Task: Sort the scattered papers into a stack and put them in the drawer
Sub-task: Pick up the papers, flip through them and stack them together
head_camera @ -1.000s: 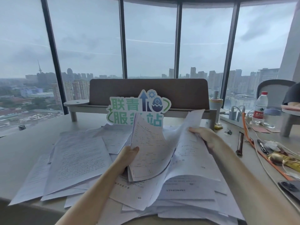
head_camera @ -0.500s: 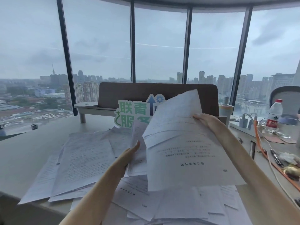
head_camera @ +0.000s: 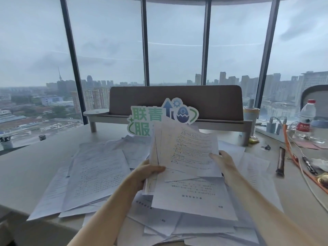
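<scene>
Grey counter (head_camera: 26,167) by tall windows, loose papers (head_camera: 95,176) spread across it. Left hand (head_camera: 147,172) grips the sheaf (head_camera: 186,148) at its lower left, thumb on top, fingers clamped behind. Right hand (head_camera: 224,163) pinches its right edge. Sheaf is raised, tilted, above the pile. Sign (head_camera: 150,119) behind; bottle (head_camera: 306,119) far right.

Loose papers (head_camera: 95,176) are lying spread across the counter (head_camera: 26,166), a sign (head_camera: 147,119) is standing behind them, and a water bottle (head_camera: 306,119) is sitting far right.
</scene>
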